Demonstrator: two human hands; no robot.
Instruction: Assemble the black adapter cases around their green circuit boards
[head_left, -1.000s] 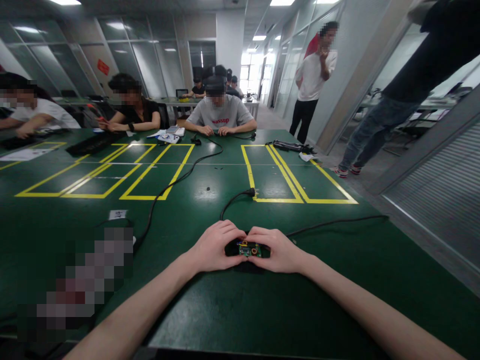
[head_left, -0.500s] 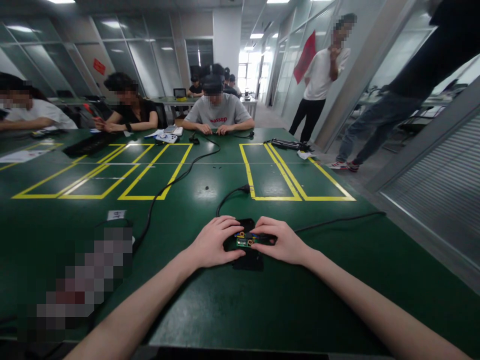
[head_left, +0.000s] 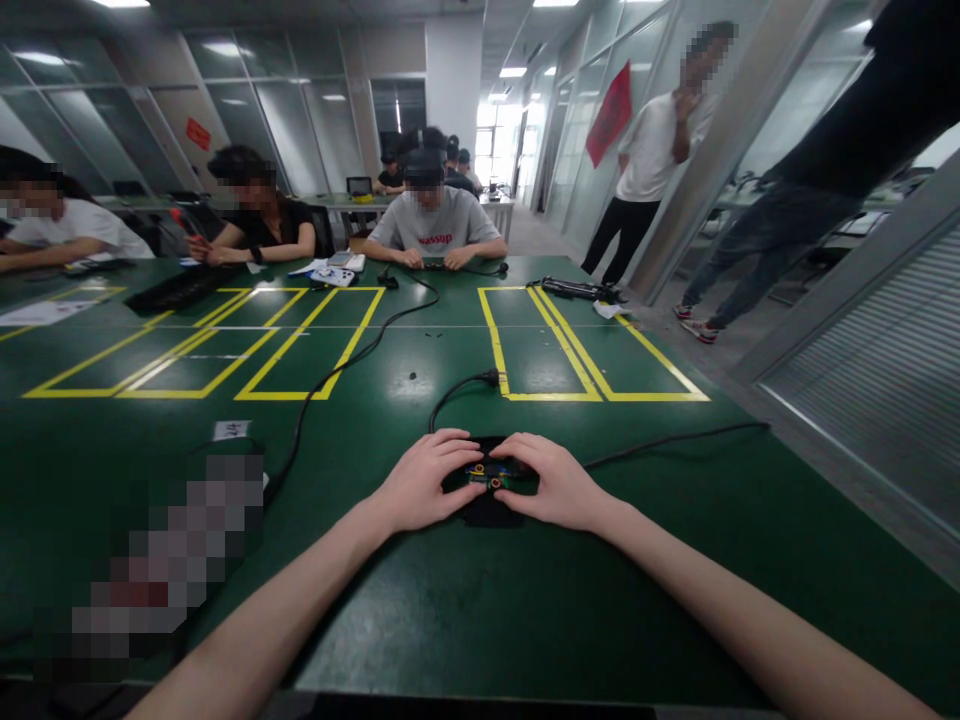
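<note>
A small green circuit board [head_left: 484, 480] with copper-wound coils and coloured wires lies between my two hands, above a flat black piece [head_left: 493, 516]. My left hand [head_left: 427, 487] grips the board's left side, its thumb at the near edge and fingertips at the far edge. From the other side, my right hand [head_left: 559, 485] grips its right end in the same way, thumb near and fingers far. The palms and fingers hide both ends of the board. A black cable with a plug [head_left: 491, 378] emerges behind my left hand, and another black cable [head_left: 675, 438] runs off to the right.
Yellow tape rectangles [head_left: 551, 398] mark the green table [head_left: 480, 620]. A blurred-out object [head_left: 195, 540] lies at left by a paper label [head_left: 231, 430]. A long black cable [head_left: 330, 375] crosses the table. A person [head_left: 433, 220] sits opposite; others sit left and stand right.
My left thumb has moved up onto the board's near edge. Both hands have shifted slightly, with the right fingers further left over the board. The people standing at right have shifted a little.
</note>
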